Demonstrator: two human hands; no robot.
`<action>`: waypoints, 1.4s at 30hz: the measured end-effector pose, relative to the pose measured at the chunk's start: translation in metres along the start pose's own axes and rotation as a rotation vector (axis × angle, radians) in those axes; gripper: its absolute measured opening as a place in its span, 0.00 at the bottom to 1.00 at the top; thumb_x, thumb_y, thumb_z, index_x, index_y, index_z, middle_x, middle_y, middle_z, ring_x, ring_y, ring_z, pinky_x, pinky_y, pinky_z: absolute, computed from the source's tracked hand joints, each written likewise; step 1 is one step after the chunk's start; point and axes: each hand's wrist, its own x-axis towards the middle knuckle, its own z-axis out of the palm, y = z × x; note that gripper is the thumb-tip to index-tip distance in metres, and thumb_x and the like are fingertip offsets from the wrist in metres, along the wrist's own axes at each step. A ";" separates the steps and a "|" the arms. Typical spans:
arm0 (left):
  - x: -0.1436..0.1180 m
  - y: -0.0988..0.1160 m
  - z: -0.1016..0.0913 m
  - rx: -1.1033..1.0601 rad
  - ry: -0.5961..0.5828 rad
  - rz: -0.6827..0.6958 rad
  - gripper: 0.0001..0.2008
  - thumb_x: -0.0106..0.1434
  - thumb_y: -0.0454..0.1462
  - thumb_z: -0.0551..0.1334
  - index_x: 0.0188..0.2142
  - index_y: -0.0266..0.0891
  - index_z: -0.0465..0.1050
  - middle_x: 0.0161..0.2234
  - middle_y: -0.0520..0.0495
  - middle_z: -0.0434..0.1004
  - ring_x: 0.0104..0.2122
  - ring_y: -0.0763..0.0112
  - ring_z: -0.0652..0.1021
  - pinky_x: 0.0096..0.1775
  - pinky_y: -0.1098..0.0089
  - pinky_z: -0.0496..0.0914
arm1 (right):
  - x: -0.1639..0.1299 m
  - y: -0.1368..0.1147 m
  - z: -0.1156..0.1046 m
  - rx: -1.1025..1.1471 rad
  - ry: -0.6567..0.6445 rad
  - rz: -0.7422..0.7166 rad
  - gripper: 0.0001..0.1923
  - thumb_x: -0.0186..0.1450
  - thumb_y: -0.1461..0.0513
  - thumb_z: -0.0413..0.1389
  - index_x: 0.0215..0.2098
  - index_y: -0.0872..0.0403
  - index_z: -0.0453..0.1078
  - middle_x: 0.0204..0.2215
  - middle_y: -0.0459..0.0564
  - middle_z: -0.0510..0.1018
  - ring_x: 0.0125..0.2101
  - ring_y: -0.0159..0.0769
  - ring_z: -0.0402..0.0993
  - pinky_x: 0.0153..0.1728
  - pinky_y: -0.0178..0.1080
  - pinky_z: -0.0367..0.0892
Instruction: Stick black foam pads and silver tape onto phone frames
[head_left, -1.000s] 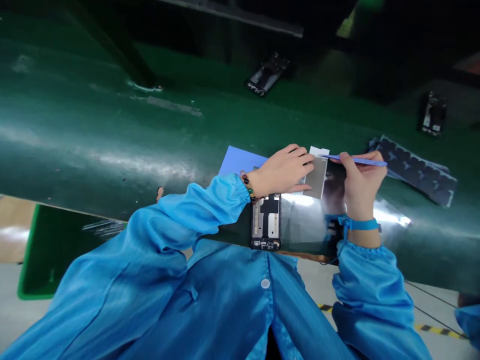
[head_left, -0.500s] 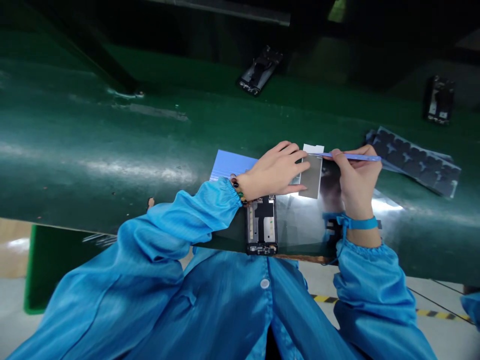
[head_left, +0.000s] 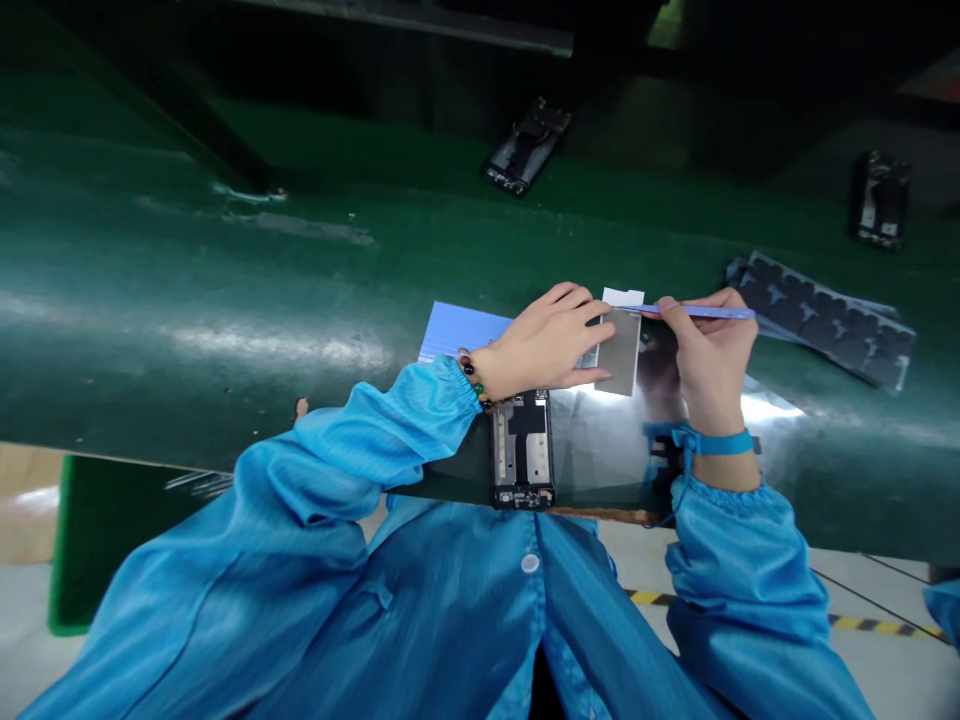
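Note:
My left hand point(head_left: 551, 340) presses down on a small grey sheet with a white tab point(head_left: 621, 345), fingers spread over its left edge. My right hand point(head_left: 711, 350) grips thin blue tweezers point(head_left: 701, 312) whose tip touches the sheet's top right corner. Just below my left wrist lies an open phone frame point(head_left: 523, 448), its top end hidden under the hand. A blue card point(head_left: 457, 328) lies under my left hand. All rest on the green belt point(head_left: 225, 300).
A shiny clear film point(head_left: 607, 450) covers the belt near its front edge. A strip of dark pads point(head_left: 821, 318) lies to the right. Two more phone frames sit farther off, one point(head_left: 526, 146) at the back centre and another point(head_left: 877, 196) at the back right.
Both hands stay on the grey sheet and tweezers; the view has shifted slightly, and the tweezer tip sits a little closer to the sheet's corner.

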 end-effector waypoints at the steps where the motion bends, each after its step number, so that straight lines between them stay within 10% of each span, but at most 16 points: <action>1: 0.000 0.000 0.000 0.001 0.000 0.003 0.24 0.75 0.52 0.65 0.56 0.33 0.79 0.62 0.34 0.78 0.58 0.46 0.75 0.64 0.50 0.65 | 0.000 0.000 0.001 -0.004 0.001 0.001 0.24 0.60 0.51 0.76 0.33 0.47 0.65 0.28 0.39 0.76 0.34 0.39 0.85 0.45 0.47 0.83; 10: -0.004 -0.002 -0.008 -0.037 -0.020 -0.013 0.27 0.76 0.53 0.63 0.61 0.33 0.78 0.66 0.31 0.73 0.63 0.47 0.76 0.71 0.47 0.62 | -0.013 -0.028 -0.007 0.195 0.055 0.019 0.21 0.63 0.58 0.74 0.32 0.46 0.64 0.28 0.40 0.77 0.36 0.41 0.86 0.53 0.52 0.81; 16: -0.085 0.025 -0.072 -0.128 -0.098 0.049 0.12 0.78 0.43 0.63 0.52 0.40 0.82 0.55 0.42 0.83 0.55 0.58 0.81 0.69 0.52 0.68 | -0.138 -0.070 -0.025 0.069 -0.122 0.165 0.18 0.63 0.61 0.75 0.31 0.48 0.67 0.32 0.44 0.84 0.38 0.40 0.86 0.66 0.56 0.73; 22: -0.160 0.061 -0.059 -0.355 -0.154 0.164 0.08 0.77 0.40 0.64 0.43 0.44 0.83 0.51 0.48 0.86 0.54 0.65 0.82 0.67 0.58 0.71 | -0.226 -0.079 -0.009 0.056 -0.298 0.267 0.18 0.66 0.60 0.72 0.30 0.49 0.66 0.29 0.43 0.82 0.38 0.41 0.85 0.62 0.58 0.74; 42: -0.175 0.071 -0.042 -0.293 0.004 0.158 0.03 0.73 0.36 0.68 0.44 0.42 0.83 0.50 0.46 0.85 0.52 0.64 0.83 0.60 0.57 0.77 | -0.234 -0.070 -0.006 0.016 -0.352 0.199 0.15 0.66 0.60 0.71 0.31 0.48 0.68 0.31 0.43 0.82 0.38 0.41 0.84 0.62 0.57 0.73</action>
